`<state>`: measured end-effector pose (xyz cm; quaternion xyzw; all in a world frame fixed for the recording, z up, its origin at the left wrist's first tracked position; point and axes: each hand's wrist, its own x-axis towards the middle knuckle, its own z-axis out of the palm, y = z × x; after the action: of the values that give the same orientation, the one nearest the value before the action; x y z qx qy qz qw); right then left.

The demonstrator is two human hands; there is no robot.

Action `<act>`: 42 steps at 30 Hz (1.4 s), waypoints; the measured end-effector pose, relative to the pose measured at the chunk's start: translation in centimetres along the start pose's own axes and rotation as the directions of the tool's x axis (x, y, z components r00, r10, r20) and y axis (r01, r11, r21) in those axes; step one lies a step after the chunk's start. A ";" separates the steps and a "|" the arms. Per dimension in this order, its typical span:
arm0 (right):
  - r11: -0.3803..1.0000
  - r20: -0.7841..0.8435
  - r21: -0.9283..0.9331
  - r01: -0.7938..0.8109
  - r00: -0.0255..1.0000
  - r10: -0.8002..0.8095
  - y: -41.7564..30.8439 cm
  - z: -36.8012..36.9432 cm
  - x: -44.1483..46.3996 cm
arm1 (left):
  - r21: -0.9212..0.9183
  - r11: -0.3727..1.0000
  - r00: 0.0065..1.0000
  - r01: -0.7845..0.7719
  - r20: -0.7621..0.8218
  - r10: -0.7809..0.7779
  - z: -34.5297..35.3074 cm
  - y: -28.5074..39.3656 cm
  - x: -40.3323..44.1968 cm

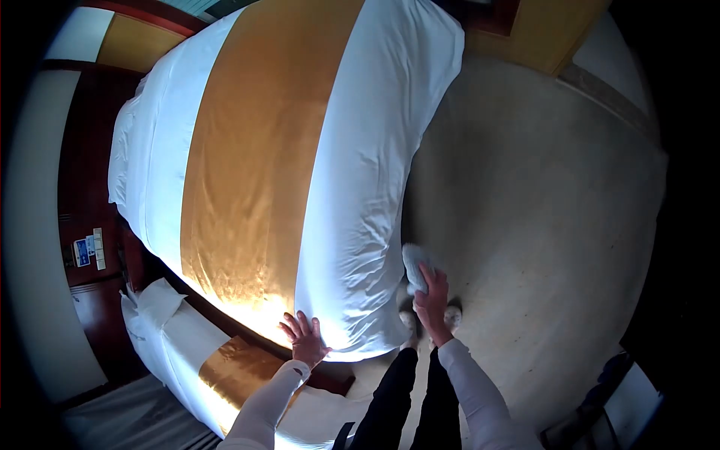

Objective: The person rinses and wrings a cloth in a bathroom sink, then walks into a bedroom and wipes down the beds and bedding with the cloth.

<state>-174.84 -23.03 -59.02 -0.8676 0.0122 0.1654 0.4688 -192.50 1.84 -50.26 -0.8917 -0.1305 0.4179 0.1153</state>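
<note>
My left hand [306, 343] rests with spread fingers on the near corner of the large bed, where the gold bed runner [262, 135] meets the white bedding [360, 202]. Nothing is held in it. Beside the foot end of the bed, my right hand [433, 300] is closed around a pale, oblong, soft-looking object [417, 264] with a rounded end. Its exact kind I cannot make out. Small wrinkles run along the white bedding near the foot, and the gold runner lies fairly flat across the bed.
A second, smaller-looking bed [161, 330] with a gold runner stands at lower left, beyond a narrow gap. Cards [91, 249] lie on a dark red surface between the headboards. Grey-beige floor [540, 210] spreads to the right. A wooden cabinet [536, 34] is at the top.
</note>
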 end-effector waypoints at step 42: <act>0.939 0.007 0.130 -0.319 0.947 0.321 -6.6 -2.4 21.0 | -0.575 0.660 0.858 -0.484 -0.462 0.226 -34.0 1.3 13.5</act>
<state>-153.16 -18.48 -58.70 -0.8231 0.1670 0.2320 0.4907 -157.66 1.74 -39.11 -0.9388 -0.0698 0.1902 -0.2787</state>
